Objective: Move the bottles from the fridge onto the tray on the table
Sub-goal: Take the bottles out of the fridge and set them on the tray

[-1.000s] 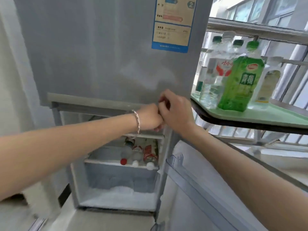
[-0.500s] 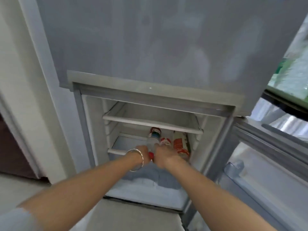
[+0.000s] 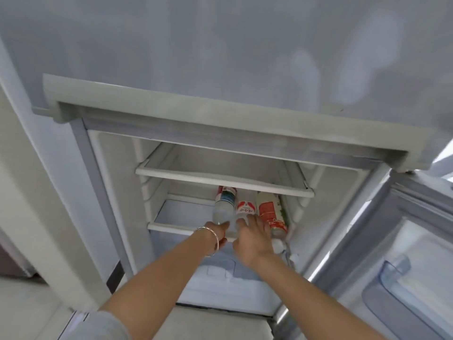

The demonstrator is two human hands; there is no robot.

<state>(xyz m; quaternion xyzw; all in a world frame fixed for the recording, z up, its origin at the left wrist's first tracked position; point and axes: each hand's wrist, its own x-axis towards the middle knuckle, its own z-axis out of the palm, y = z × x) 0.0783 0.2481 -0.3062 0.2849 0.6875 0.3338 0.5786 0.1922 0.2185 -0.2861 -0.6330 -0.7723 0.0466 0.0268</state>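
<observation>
Grey walls of the fridge (image 3: 220, 57) filled most of the view, and its lower compartment stood open, the door (image 3: 404, 253) swung to the right. Neither the tray nor the desk was in view.

Three bottles lay on their sides on the middle shelf (image 3: 171, 225), below an empty upper shelf (image 3: 220, 177), with their caps toward the person. The clear bottle with the blue label (image 3: 224, 204) was on the left, the bottle with the red and white label (image 3: 245, 209) was just beside it, and the bottle with the orange label (image 3: 269, 212) was at the right, near the fridge wall.

The left hand (image 3: 218, 233), with a bracelet (image 3: 213, 238) on the wrist, touched the cap end of the blue-label bottle; its fingers seemed curled on the neck, but I cannot tell if the grip was closed. The right hand (image 3: 252, 238) lay over the neck of the middle bottle, its fingers (image 3: 250, 220) a little apart and bent, touching it, not yet clearly clamped.

To do this step well, I judge each hand should close fully around a neck, then pull straight out along the shelf, so that the orange-label bottle does not roll. The bottles may be cold and wet, so a firm grip seems wise.
</observation>
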